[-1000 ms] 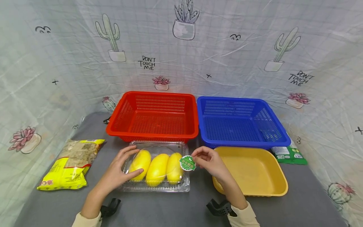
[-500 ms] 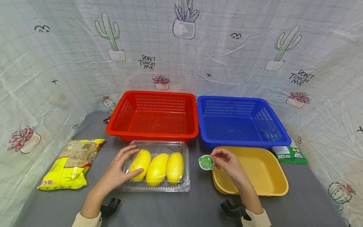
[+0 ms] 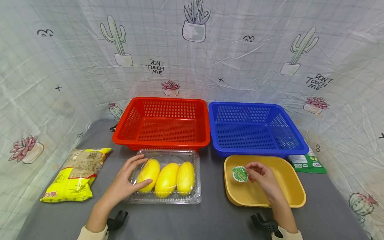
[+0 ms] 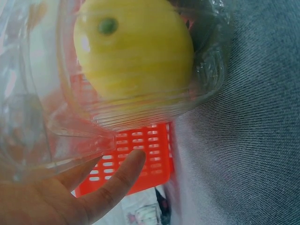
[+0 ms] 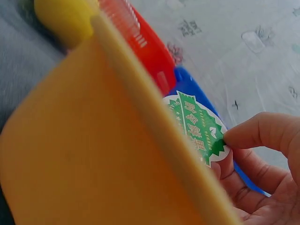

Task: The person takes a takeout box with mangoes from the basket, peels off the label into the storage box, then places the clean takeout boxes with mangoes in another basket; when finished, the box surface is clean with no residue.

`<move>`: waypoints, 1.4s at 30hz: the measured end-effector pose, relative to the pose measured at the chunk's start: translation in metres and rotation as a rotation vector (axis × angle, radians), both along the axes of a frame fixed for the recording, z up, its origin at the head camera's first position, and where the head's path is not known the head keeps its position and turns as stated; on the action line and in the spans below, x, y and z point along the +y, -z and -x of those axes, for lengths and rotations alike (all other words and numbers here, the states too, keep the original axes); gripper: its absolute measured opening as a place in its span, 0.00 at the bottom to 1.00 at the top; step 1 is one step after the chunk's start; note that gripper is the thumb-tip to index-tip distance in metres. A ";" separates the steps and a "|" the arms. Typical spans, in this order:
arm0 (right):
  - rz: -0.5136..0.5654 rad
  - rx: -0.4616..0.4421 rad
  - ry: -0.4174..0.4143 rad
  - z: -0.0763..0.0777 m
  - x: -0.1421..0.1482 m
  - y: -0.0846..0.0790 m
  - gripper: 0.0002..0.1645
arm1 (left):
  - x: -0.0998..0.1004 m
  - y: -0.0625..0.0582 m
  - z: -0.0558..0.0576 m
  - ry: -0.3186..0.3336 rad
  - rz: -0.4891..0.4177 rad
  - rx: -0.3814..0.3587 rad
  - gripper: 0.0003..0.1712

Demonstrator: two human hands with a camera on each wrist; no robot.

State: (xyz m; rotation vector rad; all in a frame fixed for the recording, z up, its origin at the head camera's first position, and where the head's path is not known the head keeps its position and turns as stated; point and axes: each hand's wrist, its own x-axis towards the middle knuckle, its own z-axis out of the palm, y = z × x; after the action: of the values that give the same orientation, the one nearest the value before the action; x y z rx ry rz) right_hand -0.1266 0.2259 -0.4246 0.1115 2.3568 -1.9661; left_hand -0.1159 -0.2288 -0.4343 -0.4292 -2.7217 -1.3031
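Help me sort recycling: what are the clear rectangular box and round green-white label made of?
The clear rectangular box looks like glossy plastic: transparent, ridged, with bright reflections. The round green-white label could be paper or plastic film: flat, thin, fairly matte; I cannot tell which.

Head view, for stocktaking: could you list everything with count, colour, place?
Plastic box: one, clear, centre left
Fruits: three, yellow, inside plastic box
Red basket: one, red, back left
Blue basket: one, blue, back right
Tub: one, yellow, before blue basket
Sticker: one, green-white, in right hand
Yellow bag: one, yellow, far left
Green bag: one, green-white, far right, partly hidden
Table: one, grey, underneath
Printed cloth: count unclear, whitish, behind
Wristbands: two, black, on wrists
Sleeves: two, cream, bottom
Left hand: one, bare, at plastic box
Right hand: one, bare, near tub
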 end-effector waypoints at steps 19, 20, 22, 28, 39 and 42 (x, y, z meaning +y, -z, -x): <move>-0.156 0.040 -0.009 0.000 0.038 0.016 0.15 | 0.001 0.001 0.000 0.000 0.011 -0.010 0.40; -0.166 0.034 -0.015 0.000 0.040 0.016 0.15 | 0.001 0.001 0.000 0.001 0.008 -0.010 0.40; -0.191 0.018 -0.032 0.001 0.042 0.017 0.16 | 0.000 0.001 0.000 0.001 0.005 -0.010 0.40; -0.282 -0.059 -0.075 0.003 0.041 0.017 0.15 | -0.001 0.001 0.000 -0.003 0.005 -0.014 0.40; -0.355 -0.066 -0.075 0.005 0.039 0.021 0.12 | 0.001 0.000 0.000 -0.001 0.008 -0.004 0.39; -0.373 -0.066 -0.065 0.005 0.037 0.020 0.12 | 0.000 0.000 0.000 0.001 0.004 -0.002 0.39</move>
State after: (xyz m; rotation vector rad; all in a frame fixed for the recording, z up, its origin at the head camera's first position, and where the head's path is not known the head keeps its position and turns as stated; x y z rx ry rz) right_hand -0.1319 0.2626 -0.4448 0.1142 2.6159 -1.4522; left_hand -0.1154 -0.2290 -0.4345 -0.4301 -2.7267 -1.2993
